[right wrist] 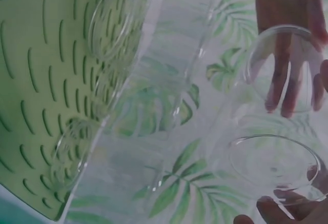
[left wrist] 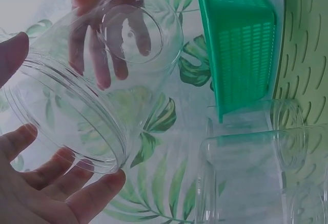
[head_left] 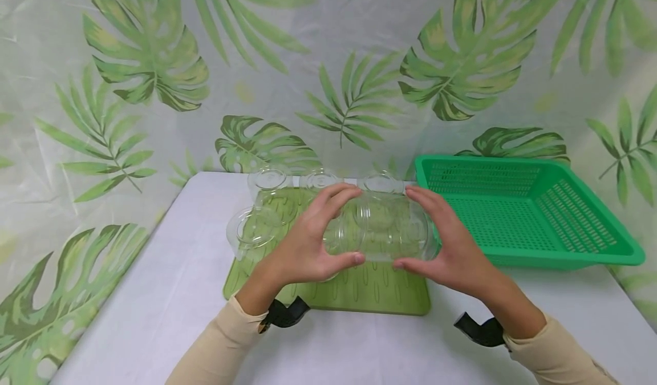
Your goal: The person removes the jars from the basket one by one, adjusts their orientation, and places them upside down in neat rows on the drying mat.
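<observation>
A clear jar [head_left: 392, 238] lies sideways in the air over the green ridged mat [head_left: 359, 296], between my two hands. My left hand [head_left: 308, 239] grips its ringed mouth end, thumb below and fingers above; in the left wrist view its fingertips [left wrist: 110, 183] meet the jar's rim. At the base end my right hand [head_left: 454, 245] holds the jar with thumb and fingers curved round it. Through the jar's clear wall [left wrist: 148, 75] the right hand's fingers show in the left wrist view.
Several more clear jars stand on the mat, such as one at the back left [head_left: 269, 178] and one at the left edge [head_left: 251, 231]. To the right stands a green perforated basket [head_left: 559, 260]. A leaf-patterned sheet [head_left: 349, 31] hangs behind the white table [head_left: 359, 351].
</observation>
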The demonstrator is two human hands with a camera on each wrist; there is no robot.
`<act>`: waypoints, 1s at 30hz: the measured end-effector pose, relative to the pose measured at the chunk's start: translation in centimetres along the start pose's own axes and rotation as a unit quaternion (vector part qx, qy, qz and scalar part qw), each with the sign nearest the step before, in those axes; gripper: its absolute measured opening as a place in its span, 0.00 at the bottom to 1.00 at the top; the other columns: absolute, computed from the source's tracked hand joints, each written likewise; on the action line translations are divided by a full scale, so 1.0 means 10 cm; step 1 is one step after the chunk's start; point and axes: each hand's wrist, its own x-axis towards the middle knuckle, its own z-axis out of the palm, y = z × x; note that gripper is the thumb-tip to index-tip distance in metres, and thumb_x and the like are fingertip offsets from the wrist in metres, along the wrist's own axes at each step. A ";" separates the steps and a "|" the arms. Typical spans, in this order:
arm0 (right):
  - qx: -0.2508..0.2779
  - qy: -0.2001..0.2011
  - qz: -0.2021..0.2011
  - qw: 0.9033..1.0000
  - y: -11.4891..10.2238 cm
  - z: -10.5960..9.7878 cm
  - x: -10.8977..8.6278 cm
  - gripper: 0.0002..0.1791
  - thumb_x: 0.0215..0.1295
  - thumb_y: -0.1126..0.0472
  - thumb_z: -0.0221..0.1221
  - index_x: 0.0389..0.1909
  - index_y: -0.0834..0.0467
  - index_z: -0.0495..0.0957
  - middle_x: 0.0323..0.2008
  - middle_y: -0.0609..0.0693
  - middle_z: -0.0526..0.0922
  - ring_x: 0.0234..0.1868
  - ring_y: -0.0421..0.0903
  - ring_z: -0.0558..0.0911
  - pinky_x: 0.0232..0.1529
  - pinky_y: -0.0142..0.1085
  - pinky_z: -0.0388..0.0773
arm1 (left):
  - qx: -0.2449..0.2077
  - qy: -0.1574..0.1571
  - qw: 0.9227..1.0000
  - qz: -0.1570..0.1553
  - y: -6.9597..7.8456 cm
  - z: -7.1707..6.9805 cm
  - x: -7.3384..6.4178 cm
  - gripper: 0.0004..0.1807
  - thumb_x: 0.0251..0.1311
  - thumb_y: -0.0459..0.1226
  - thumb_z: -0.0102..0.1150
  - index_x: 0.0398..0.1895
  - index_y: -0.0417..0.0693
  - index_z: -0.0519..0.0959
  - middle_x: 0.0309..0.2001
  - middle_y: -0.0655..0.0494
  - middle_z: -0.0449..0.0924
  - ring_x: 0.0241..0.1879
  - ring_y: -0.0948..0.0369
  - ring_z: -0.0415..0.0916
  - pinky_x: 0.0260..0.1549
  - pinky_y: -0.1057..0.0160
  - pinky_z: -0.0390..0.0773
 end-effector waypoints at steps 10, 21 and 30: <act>0.040 0.016 0.050 0.998 -0.02 0.06 -0.05 0.67 0.35 0.66 0.80 0.78 0.52 0.51 0.75 0.53 0.60 0.75 0.40 0.60 0.73 0.33 0.60 | -0.031 0.006 0.999 -0.016 0.01 -0.01 -0.04 0.48 0.48 0.43 0.75 0.73 0.50 0.60 0.72 0.47 0.60 0.72 0.53 0.62 0.59 0.50 0.79; 0.431 0.069 0.158 0.886 -0.10 0.30 -0.07 0.52 0.61 0.55 0.69 0.78 0.45 0.44 0.74 0.53 0.59 0.65 0.42 0.76 0.58 0.32 0.79 | -0.112 0.038 0.993 -0.022 -0.02 0.02 -0.06 0.47 0.61 0.61 0.58 0.75 0.46 0.56 0.75 0.46 0.56 0.73 0.51 0.59 0.62 0.53 0.78; 0.539 0.088 0.110 0.830 -0.07 0.37 -0.04 0.43 0.63 0.56 0.67 0.73 0.53 0.52 0.69 0.55 0.67 0.65 0.48 0.77 0.63 0.35 0.77 | -0.117 0.046 0.992 -0.018 0.00 0.02 -0.06 0.48 0.60 0.54 0.66 0.74 0.40 0.55 0.74 0.44 0.56 0.73 0.49 0.59 0.62 0.53 0.78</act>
